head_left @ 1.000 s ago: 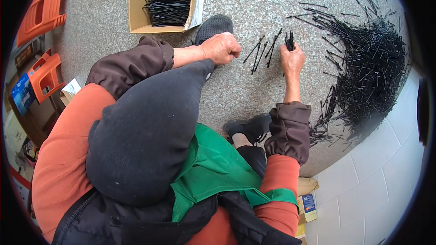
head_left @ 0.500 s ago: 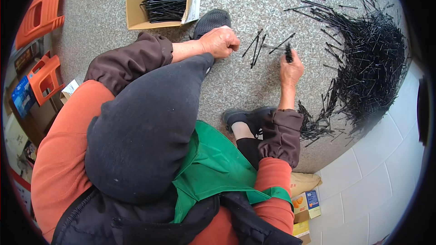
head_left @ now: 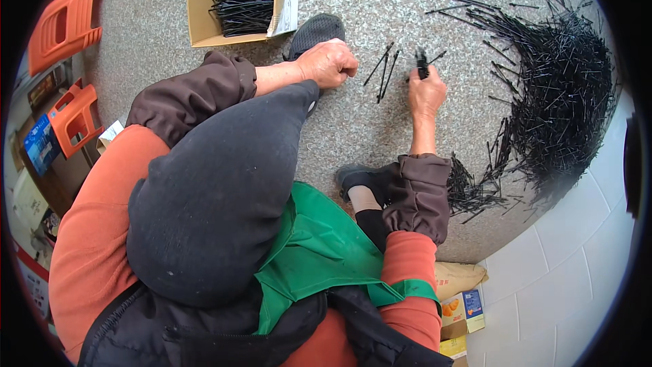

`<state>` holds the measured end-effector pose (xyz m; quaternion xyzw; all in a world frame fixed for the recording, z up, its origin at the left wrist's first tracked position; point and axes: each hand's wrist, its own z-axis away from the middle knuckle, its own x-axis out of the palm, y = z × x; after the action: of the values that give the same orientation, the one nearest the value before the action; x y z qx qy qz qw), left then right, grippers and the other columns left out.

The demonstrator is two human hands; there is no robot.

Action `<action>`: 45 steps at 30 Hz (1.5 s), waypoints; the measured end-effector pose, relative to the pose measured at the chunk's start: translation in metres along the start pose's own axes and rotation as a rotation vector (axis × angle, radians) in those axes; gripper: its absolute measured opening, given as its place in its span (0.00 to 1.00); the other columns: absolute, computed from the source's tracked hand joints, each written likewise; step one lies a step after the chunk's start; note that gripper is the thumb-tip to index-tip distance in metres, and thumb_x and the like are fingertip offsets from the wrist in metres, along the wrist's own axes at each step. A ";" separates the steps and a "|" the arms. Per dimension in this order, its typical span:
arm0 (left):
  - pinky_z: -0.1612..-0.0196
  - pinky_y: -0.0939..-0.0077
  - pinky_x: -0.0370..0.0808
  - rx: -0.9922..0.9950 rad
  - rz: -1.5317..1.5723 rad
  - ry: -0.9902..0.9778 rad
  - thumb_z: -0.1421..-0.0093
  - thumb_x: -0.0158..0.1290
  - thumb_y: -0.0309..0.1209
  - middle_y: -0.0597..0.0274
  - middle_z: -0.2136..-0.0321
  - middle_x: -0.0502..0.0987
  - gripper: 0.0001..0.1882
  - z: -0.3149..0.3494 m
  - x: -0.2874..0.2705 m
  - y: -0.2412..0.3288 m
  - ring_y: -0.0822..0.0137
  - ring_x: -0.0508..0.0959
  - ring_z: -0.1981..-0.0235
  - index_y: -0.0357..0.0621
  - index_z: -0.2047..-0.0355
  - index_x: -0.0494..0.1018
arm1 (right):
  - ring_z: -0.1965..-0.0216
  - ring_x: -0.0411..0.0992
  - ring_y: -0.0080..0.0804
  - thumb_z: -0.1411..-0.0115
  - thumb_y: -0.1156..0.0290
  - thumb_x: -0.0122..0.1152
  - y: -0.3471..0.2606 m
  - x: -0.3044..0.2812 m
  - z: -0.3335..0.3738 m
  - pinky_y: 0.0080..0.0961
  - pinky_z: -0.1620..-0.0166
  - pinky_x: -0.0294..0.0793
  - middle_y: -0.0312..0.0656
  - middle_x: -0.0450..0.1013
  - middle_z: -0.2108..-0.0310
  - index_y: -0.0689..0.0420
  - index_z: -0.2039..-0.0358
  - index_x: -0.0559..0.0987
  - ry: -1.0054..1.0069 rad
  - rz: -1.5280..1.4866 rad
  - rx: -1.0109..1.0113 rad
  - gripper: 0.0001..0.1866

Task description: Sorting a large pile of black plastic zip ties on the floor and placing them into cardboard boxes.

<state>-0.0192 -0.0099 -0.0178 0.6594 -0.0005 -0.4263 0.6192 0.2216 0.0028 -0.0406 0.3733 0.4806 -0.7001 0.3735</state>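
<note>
My right hand [head_left: 427, 94] is closed on a bunch of thin black sticks [head_left: 422, 66], seen partly end-on and smeared by motion. Another black stick sticks out just right of the bunch; whether it is held or lies on the floor, I cannot tell. To the left of this hand, three loose black sticks [head_left: 388, 76] lie on the speckled floor. My left hand [head_left: 327, 64] is curled into a fist beside my bent knee, close to a dark shoe [head_left: 317, 32]. Nothing pokes out of its fingers.
A large heap of black sticks [head_left: 564, 102] spreads over the floor at right, by a white tiled wall [head_left: 564, 278]. An open cardboard box [head_left: 200, 7] of black sticks stands at the far left-centre. Orange stools [head_left: 68, 24] and small cartons [head_left: 463, 309] sit at the edges.
My right hand has shifted slightly left with the bunch, over the spot where a couple of loose sticks lay. My left hand has stayed in place.
</note>
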 end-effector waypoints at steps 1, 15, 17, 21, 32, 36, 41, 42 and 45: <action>0.64 0.69 0.69 0.014 -0.004 -0.001 0.62 0.51 0.20 0.63 0.82 0.73 0.05 -0.001 0.000 0.000 0.61 0.73 0.72 0.45 0.83 0.72 | 0.75 0.72 0.51 0.53 0.62 0.59 0.002 -0.004 -0.001 0.41 0.71 0.69 0.51 0.73 0.80 0.60 0.76 0.75 0.081 -0.098 0.040 0.13; 0.59 0.68 0.68 -0.019 0.016 -0.028 0.61 0.49 0.22 0.64 0.80 0.74 0.05 0.002 0.000 -0.003 0.60 0.73 0.70 0.45 0.81 0.72 | 0.79 0.69 0.41 0.58 0.63 0.56 -0.015 0.004 0.010 0.34 0.71 0.67 0.49 0.71 0.82 0.61 0.75 0.75 -0.151 -0.262 0.146 0.14; 0.59 0.68 0.68 -0.018 0.022 -0.028 0.61 0.49 0.22 0.64 0.80 0.74 0.05 0.002 0.000 -0.004 0.60 0.73 0.70 0.45 0.81 0.72 | 0.75 0.72 0.48 0.57 0.63 0.57 -0.025 0.012 0.019 0.36 0.69 0.69 0.51 0.73 0.79 0.60 0.73 0.76 -0.170 -0.142 0.077 0.14; 0.60 0.68 0.68 -0.016 0.012 -0.037 0.62 0.49 0.22 0.63 0.80 0.74 0.05 0.001 0.001 -0.004 0.60 0.73 0.70 0.45 0.81 0.72 | 0.72 0.72 0.56 0.56 0.59 0.57 -0.028 0.009 0.019 0.44 0.66 0.70 0.54 0.73 0.77 0.58 0.74 0.77 -0.200 0.002 0.039 0.15; 0.60 0.69 0.68 -0.035 0.015 -0.030 0.62 0.50 0.22 0.64 0.80 0.74 0.05 0.001 0.000 -0.004 0.60 0.73 0.70 0.45 0.82 0.72 | 0.74 0.70 0.46 0.63 0.75 0.61 -0.006 0.001 0.038 0.41 0.72 0.69 0.43 0.69 0.77 0.49 0.66 0.71 -0.363 0.236 -0.672 0.19; 0.60 0.69 0.68 -0.030 0.029 -0.012 0.62 0.50 0.22 0.63 0.80 0.74 0.05 0.002 0.000 -0.003 0.60 0.73 0.70 0.45 0.82 0.72 | 0.74 0.71 0.48 0.59 0.72 0.61 0.008 0.003 0.037 0.42 0.71 0.69 0.45 0.71 0.78 0.53 0.69 0.72 -0.354 0.227 -0.614 0.14; 0.62 0.70 0.69 -0.021 0.000 -0.038 0.62 0.52 0.20 0.65 0.80 0.74 0.06 0.001 -0.002 -0.003 0.62 0.73 0.71 0.45 0.82 0.72 | 0.74 0.72 0.53 0.56 0.62 0.65 -0.039 0.009 0.031 0.45 0.70 0.69 0.52 0.72 0.79 0.58 0.75 0.71 -0.118 -0.130 -0.065 0.15; 0.62 0.69 0.69 -0.002 0.001 -0.023 0.62 0.52 0.20 0.65 0.80 0.73 0.05 0.001 0.000 -0.003 0.62 0.73 0.71 0.45 0.82 0.72 | 0.74 0.72 0.53 0.56 0.62 0.65 -0.048 0.011 0.029 0.44 0.70 0.70 0.52 0.73 0.79 0.58 0.75 0.72 -0.140 -0.088 -0.050 0.15; 0.63 0.68 0.69 0.060 0.015 -0.005 0.62 0.52 0.20 0.64 0.81 0.72 0.06 -0.002 0.001 0.002 0.61 0.72 0.72 0.45 0.82 0.71 | 0.74 0.73 0.51 0.58 0.64 0.66 -0.059 0.024 0.027 0.43 0.69 0.71 0.52 0.73 0.79 0.58 0.76 0.72 -0.216 0.069 -0.109 0.15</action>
<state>-0.0164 -0.0093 -0.0174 0.6765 -0.0199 -0.4232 0.6024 0.1542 -0.0113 -0.0316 0.2911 0.4620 -0.6957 0.4667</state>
